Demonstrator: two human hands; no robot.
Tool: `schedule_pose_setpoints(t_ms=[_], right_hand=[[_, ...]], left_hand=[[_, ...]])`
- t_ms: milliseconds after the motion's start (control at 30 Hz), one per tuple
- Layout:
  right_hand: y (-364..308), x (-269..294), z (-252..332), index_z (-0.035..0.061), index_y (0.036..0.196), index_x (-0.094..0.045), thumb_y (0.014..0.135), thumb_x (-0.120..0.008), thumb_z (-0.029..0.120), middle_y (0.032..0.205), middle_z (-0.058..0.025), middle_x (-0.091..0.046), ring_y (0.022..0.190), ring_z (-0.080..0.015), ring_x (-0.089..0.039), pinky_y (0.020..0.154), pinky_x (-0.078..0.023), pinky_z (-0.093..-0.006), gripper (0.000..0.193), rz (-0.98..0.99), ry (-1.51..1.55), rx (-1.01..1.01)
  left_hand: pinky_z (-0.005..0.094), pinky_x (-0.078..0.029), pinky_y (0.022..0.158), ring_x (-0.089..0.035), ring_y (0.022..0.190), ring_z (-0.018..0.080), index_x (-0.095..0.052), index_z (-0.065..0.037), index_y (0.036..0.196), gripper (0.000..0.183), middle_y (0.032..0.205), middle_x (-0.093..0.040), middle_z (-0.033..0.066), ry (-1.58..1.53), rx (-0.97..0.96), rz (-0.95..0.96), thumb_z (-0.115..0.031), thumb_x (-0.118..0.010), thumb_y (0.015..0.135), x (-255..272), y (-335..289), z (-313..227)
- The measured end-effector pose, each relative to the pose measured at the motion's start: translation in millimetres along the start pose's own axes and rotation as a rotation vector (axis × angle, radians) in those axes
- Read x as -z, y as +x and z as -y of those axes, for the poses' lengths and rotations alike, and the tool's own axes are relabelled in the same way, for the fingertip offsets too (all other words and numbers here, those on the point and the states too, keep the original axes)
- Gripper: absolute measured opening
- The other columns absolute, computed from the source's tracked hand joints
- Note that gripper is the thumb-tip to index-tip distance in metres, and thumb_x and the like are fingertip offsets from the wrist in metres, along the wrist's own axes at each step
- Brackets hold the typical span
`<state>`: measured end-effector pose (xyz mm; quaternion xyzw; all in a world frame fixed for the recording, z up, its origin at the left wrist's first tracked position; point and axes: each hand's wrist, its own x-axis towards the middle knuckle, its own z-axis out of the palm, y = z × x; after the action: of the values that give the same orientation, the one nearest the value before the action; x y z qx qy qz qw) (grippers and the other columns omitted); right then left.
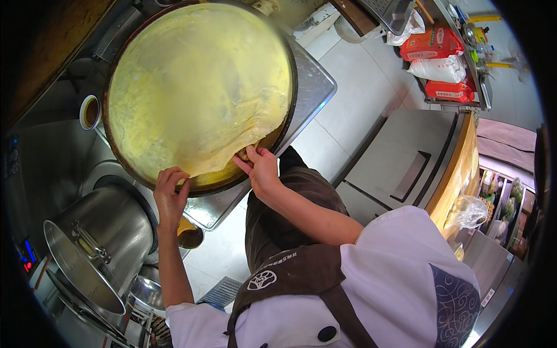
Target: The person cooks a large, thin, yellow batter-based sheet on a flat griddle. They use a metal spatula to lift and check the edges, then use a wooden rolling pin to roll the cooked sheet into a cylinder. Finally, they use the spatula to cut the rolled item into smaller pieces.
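A very large round pan (295, 87) holds a thin, pale-yellow pancake (191, 87) that spreads almost to its rim. Along the near side, the pancake's edge is lifted and wrinkled, and shiny yellow oil shows on the pan beneath. My left hand (170, 188) pinches that edge at the near left, close to the rim. Farther right, my right hand (261, 168) has its fingers closed on the same edge, where the pancake bunches up. The right fingertips are partly hidden by the fold. A whitish haze, like steam, blurs the pancake's middle.
Left of me stands a big steel stockpot (110, 220); a small cup of brown liquid (90, 112) sits beside the pan. Below the pan is a metal counter (313, 87). To the right are a grey refrigerator (400, 151) and shelves with red bags (432, 43).
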<state>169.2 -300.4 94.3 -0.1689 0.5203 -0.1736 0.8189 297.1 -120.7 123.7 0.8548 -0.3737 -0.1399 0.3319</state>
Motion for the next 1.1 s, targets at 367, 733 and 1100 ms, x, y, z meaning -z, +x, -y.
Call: schedule_pose_setpoints(t_ms=[367,733,1100], right_hand=[[17,-1,15,-0.0070,0.109,-0.049,0.096,-0.051,0.009,0.107,-0.0117,-0.053,0.097,-0.0212,-0.059,0.088,-0.057,-0.0360,0.020,-0.018,-0.021,0.042],[31,-6,31,-0.0086,0.107,-0.050,0.095,-0.049,0.005,0.106,-0.0130,-0.053,0.094,-0.0222,-0.059,0.089,-0.056,-0.0375,0.018,-0.014,-0.071,0.069],[34,-12,49,-0.0073,0.105,-0.053,0.096,-0.046,0.007,0.097,-0.0110,-0.056,0.086,-0.0206,-0.060,0.089,-0.056,-0.0375,0.018,-0.028,-0.118,0.082]], left_hand=[[0.0301,-0.049,0.074,-0.060,0.088,0.0231,-0.064,-0.003,0.086,0.018,0.095,-0.062,0.0083,-0.002,-0.004,0.003,0.007,-0.068,0.072,-2,-2,0],[0.0338,-0.049,0.074,-0.060,0.086,0.0270,-0.065,-0.004,0.085,0.017,0.092,-0.063,0.0096,-0.017,0.022,-0.008,0.004,-0.069,0.071,-2,-3,-5],[0.0357,-0.048,0.072,-0.059,0.082,0.0284,-0.064,-0.005,0.084,0.017,0.085,-0.063,0.0101,-0.068,0.053,0.019,0.004,-0.070,0.070,-4,-7,-2]])
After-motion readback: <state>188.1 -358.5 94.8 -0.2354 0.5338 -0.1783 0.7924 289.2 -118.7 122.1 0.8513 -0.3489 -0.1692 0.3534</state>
